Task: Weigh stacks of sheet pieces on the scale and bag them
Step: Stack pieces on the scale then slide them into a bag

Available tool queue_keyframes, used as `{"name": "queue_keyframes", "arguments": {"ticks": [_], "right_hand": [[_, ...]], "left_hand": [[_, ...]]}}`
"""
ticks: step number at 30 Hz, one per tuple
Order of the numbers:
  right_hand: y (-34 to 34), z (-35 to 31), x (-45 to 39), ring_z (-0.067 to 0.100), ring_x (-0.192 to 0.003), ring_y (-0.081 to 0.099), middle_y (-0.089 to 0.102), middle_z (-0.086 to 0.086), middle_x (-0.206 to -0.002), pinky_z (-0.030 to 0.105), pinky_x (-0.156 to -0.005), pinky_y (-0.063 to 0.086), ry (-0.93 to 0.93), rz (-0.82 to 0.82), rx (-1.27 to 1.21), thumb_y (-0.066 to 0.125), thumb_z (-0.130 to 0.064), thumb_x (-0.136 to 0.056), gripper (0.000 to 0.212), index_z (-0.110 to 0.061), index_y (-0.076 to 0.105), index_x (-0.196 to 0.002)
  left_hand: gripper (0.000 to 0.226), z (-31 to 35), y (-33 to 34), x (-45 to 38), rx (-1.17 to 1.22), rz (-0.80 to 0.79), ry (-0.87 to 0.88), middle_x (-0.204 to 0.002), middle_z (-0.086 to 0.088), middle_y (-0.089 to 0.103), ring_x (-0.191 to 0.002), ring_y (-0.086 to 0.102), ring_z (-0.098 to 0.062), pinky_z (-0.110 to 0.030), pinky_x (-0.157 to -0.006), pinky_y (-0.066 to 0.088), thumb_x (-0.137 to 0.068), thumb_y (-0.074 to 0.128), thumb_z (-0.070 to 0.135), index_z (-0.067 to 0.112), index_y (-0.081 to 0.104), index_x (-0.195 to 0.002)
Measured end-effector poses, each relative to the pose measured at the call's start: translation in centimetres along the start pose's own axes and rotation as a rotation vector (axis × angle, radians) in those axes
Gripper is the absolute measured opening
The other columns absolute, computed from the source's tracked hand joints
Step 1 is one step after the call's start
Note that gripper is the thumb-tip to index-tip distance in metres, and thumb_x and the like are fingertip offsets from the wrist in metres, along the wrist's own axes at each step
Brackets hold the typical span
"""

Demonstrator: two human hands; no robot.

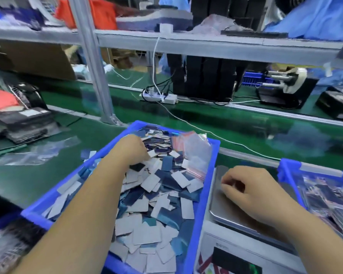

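The left hand [134,148] reaches down into the blue bin [205,196], its fingers buried among the loose sheet pieces [156,196] near the far end of the heap; the fingers are curled into the pile, but whether they have closed on any pieces cannot be told, since the back of the hand hides them. The pieces, grey on one face and dark blue on the other, fill the bin from just beyond that hand back along the forearm to the near rim. Just to the right of the left hand, a bundle of clear bags [194,155] with red strips leans against the bin's far right wall. The right hand [246,189] hovers over the steel pan of the scale [224,212], which stands just right of the bin; its fingers are loosely curled with thumb and forefinger drawn near each other, and blur hides whether they pinch anything. Under that wrist the scale's front panel shows. Right of the right hand sits a second blue bin [289,175] holding bagged pieces. Everything rests on a green bench [48,178].
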State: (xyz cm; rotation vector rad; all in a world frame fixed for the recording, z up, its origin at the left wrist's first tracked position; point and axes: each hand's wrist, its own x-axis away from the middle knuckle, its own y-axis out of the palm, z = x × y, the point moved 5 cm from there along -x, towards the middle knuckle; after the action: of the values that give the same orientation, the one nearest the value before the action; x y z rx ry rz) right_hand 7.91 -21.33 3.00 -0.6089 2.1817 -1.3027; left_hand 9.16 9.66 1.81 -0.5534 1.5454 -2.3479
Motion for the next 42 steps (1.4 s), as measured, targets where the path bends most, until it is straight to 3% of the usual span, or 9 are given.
{"name": "queue_keyframes", "arguments": {"ticks": [5, 10, 14, 19, 23, 27, 32, 36, 42], "right_hand": [[-0.7, 0.3, 0.6, 0.001, -0.081, 0.061, 0.065, -0.027, -0.087, 0.012, -0.070, 0.042, -0.028, 0.110, -0.080, 0.069, -0.025, -0.084, 0.025, -0.046, 0.060, -0.073], [-0.6, -0.1, 0.7, 0.007, -0.075, 0.060, 0.064, -0.019, -0.080, 0.014, -0.065, 0.043, -0.054, 0.130, -0.106, 0.073, -0.016, -0.083, 0.024, -0.037, 0.065, -0.073], [-0.5, -0.3, 0.8, 0.008, -0.073, 0.060, 0.063, -0.018, -0.078, 0.016, -0.064, 0.043, -0.066, 0.112, -0.117, 0.073, -0.016, -0.083, 0.021, -0.034, 0.066, -0.073], [-0.6, -0.7, 0.8, 0.008, -0.068, 0.058, 0.062, -0.016, -0.075, 0.016, -0.062, 0.043, -0.109, 0.116, -0.128, 0.070, -0.022, -0.084, 0.016, -0.035, 0.065, -0.074], [-0.6, -1.0, 0.9, 0.006, -0.066, 0.057, 0.061, -0.017, -0.074, 0.014, -0.060, 0.041, -0.136, 0.098, -0.143, 0.065, -0.028, -0.081, 0.010, -0.036, 0.064, -0.075], [-0.7, -1.0, 0.9, 0.006, -0.066, 0.057, 0.060, -0.017, -0.072, 0.017, -0.060, 0.043, -0.153, 0.106, -0.135, 0.064, -0.028, -0.082, 0.009, -0.035, 0.065, -0.076], [-0.8, -0.8, 1.0, 0.007, -0.067, 0.056, 0.060, -0.017, -0.073, 0.014, -0.060, 0.041, -0.137, 0.108, -0.147, 0.061, -0.031, -0.082, 0.007, -0.035, 0.065, -0.076], [-0.8, -0.8, 0.9, 0.006, -0.067, 0.056, 0.059, -0.017, -0.075, 0.011, -0.061, 0.039, -0.138, 0.111, -0.142, 0.062, -0.030, -0.081, 0.008, -0.035, 0.065, -0.076], [-0.6, -0.6, 0.9, 0.007, -0.069, 0.058, 0.061, -0.016, -0.078, 0.010, -0.061, 0.039, -0.126, 0.105, -0.155, 0.063, -0.029, -0.081, 0.008, -0.035, 0.066, -0.077]], "left_hand": [[0.029, 1.5, 1.1, -0.4, -0.119, -0.046, 0.061, -0.103, -0.008, 0.067, -0.088, 0.059, -0.025, -0.034, -0.081, 0.051, -0.088, 0.068, 0.033, 0.009, 0.068, -0.106], [0.055, 3.4, 2.1, -2.6, -0.164, 0.009, 0.153, -0.136, -0.009, 0.043, -0.129, 0.037, -0.034, -0.044, -0.096, 0.043, -0.084, 0.063, 0.021, 0.028, 0.050, -0.138], [0.067, 4.9, 3.2, -4.7, -0.212, 0.032, 0.243, -0.147, -0.004, 0.041, -0.136, 0.029, -0.034, -0.051, -0.107, 0.029, -0.082, 0.065, 0.016, 0.031, 0.046, -0.145], [0.056, 5.4, 4.5, -6.3, -0.257, -0.009, 0.260, -0.138, -0.004, 0.055, -0.130, 0.042, -0.032, -0.047, -0.103, 0.031, -0.082, 0.064, 0.021, 0.027, 0.055, -0.138], [0.037, 5.1, 4.2, -7.0, -0.210, 0.116, 0.296, -0.117, 0.001, 0.069, -0.108, 0.059, -0.026, -0.037, -0.084, 0.034, -0.083, 0.060, 0.024, 0.024, 0.067, -0.120], [0.035, 4.9, 3.8, -6.7, -0.169, 0.216, 0.313, -0.107, 0.002, 0.074, -0.096, 0.065, -0.025, -0.033, -0.078, 0.050, -0.084, 0.062, 0.027, 0.029, 0.072, -0.117], [0.040, 4.6, 4.2, -6.9, -0.220, 0.192, 0.352, -0.113, 0.001, 0.070, -0.097, 0.063, -0.027, -0.035, -0.077, 0.050, -0.081, 0.061, 0.015, 0.028, 0.070, -0.117], [0.050, 4.3, 4.5, -7.2, -0.292, 0.186, 0.366, -0.136, 0.001, 0.057, -0.122, 0.053, -0.027, -0.044, -0.098, 0.042, -0.088, 0.062, 0.020, 0.033, 0.059, -0.136], [0.025, 3.8, 4.2, -7.2, -0.271, 0.280, 0.392, -0.111, 0.001, 0.069, -0.108, 0.058, -0.028, -0.037, -0.081, 0.044, -0.103, 0.048, 0.023, 0.029, 0.070, -0.116]]}}
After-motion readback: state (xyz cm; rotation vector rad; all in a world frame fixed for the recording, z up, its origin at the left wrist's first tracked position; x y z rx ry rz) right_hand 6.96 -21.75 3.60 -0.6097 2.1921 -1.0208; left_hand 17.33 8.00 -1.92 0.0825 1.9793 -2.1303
